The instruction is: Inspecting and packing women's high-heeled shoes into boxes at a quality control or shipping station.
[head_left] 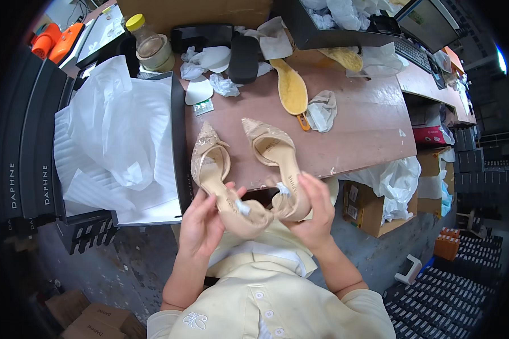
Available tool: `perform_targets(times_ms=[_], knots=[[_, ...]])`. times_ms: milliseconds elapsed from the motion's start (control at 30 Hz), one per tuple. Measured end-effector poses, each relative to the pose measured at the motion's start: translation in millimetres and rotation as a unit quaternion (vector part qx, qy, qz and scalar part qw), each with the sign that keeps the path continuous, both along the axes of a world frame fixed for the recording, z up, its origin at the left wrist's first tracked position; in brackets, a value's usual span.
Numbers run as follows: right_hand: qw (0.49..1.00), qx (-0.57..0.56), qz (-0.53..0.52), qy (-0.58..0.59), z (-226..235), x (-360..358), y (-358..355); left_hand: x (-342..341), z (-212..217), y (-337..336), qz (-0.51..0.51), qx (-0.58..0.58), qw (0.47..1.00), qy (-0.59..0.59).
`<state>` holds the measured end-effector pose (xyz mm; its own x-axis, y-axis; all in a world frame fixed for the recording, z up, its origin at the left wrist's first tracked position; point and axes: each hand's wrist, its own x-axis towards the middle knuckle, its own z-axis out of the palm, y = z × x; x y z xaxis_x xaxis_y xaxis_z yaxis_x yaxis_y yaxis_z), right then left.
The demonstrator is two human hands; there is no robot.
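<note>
Two beige pointed-toe shoes are held side by side over the table's front edge, toes pointing away from me and heels nearly meeting. My left hand (201, 223) grips the left shoe (227, 204) near its heel. Around the back of the right shoe (288, 164) my right hand (314, 212) is closed. Both toes carry a textured, sparkly covering and a bow-like trim. A small white tag shows inside each heel. The undersides of both shoes are hidden.
An open black shoebox (180, 141) with white tissue (110, 124) lies to the left. A yellow-bristled brush (292, 87), a crumpled cloth (322, 111) and a yellow-lidded jar (147, 39) are on the table (362, 124). At right, a carton (367, 212) holds plastic.
</note>
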<state>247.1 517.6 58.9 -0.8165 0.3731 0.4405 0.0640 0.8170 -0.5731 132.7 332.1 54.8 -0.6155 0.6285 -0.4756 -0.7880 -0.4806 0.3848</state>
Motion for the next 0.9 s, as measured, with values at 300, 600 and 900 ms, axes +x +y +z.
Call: perform_targets(times_ms=[300,600,900], knots=[[0.872,-0.488,-0.04,0.007,29,-15,21,-13,22,3,0.019,0.039,0.999,-0.01],[0.854,-0.517,-0.026,0.058,17,-14,15,-6,33,9,0.02,0.053,0.997,-0.042],[0.903,-0.423,-0.036,0.066,-7,-34,8,-40,-31,60,0.029,0.034,0.999,0.008]])
